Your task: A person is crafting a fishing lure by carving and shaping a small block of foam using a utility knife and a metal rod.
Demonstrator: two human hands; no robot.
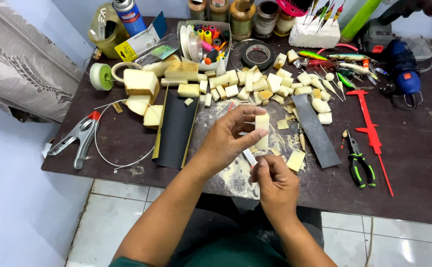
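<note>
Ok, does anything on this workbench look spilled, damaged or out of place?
Pale sawdust and shavings litter the dark table beneath the hands, right to its front edge. The left hand holds a pale block; the right hand grips a small blade. Nothing looks damaged.

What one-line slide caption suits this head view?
Left hand holds a pale foam block while right hand works a small blade over a cluttered workbench.

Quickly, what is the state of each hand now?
Left hand: closed on a pale foam block.
Right hand: closed on a small blade.
</note>
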